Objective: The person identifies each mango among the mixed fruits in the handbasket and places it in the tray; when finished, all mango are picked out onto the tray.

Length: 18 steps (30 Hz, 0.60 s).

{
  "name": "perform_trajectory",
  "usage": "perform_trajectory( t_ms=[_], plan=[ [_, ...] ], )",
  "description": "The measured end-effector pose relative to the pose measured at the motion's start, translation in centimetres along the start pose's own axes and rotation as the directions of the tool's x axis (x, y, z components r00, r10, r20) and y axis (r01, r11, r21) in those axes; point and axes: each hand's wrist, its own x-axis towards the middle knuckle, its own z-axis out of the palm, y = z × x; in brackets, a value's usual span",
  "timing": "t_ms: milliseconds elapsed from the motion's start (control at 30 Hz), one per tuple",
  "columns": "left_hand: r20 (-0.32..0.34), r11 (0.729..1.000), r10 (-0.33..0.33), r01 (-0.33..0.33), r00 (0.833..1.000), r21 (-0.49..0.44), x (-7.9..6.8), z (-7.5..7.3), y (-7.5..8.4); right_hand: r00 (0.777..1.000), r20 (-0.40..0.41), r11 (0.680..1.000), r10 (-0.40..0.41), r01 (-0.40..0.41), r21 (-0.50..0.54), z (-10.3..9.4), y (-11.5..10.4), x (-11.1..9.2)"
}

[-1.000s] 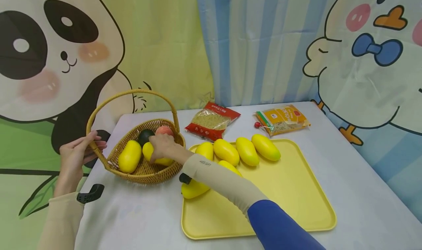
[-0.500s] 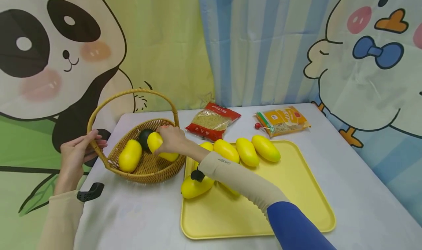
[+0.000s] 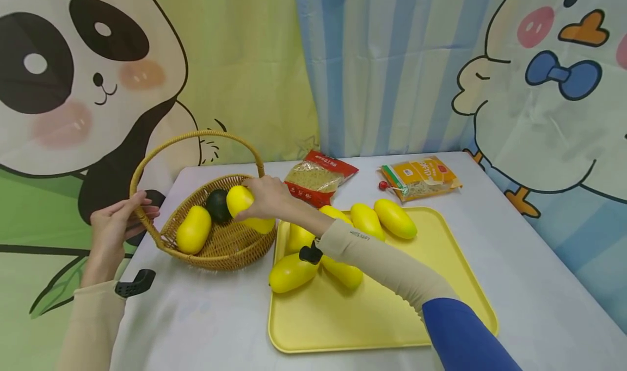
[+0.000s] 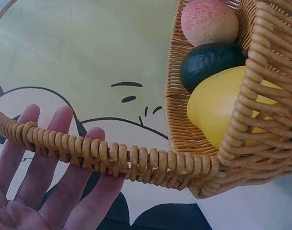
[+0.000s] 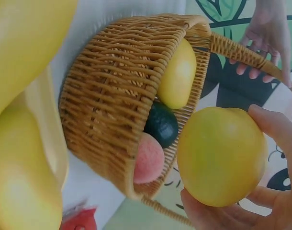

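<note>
My right hand (image 3: 269,197) grips a yellow mango (image 3: 240,199) above the right side of the wicker basket (image 3: 240,258). Thumb and fingers wrap this mango (image 5: 220,155) in the right wrist view. With my left hand (image 3: 111,224) I hold the basket's handle (image 4: 112,157) at its left side; the fingers pass behind it. Another yellow mango (image 3: 193,229) and a dark green avocado (image 3: 219,206) lie in the basket. A pink peach (image 5: 149,158) lies beside the avocado; my right hand hides it in the head view.
A yellow tray (image 3: 392,316) with several mangoes (image 3: 293,273) stands right of the basket, partly under my right forearm. Behind are a red packet (image 3: 320,178), an orange packet (image 3: 421,178) and a small red ball (image 3: 382,185). A patterned curtain (image 3: 382,88) hangs behind the table.
My right hand has lifted the mango from inside the basket and carried it up and to the right. The left hand has stayed on the handle.
</note>
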Motion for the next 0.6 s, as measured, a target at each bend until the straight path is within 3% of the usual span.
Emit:
perform_trajectory(
  t_ms=[233,600],
  plan=[
    [-0.004,1.0,-0.004,0.004,1.0,0.009,-0.1,0.0,0.2,0.999,0.036,0.998,0.031,-0.033,0.062,-1.4,2.7,-2.8],
    [0.036,0.998,0.01,-0.008,0.999,-0.055,-0.1,-0.1,0.2,0.991,0.027,0.985,0.127,-0.13,0.111,-2.3,9.8,-8.4]
  ],
)
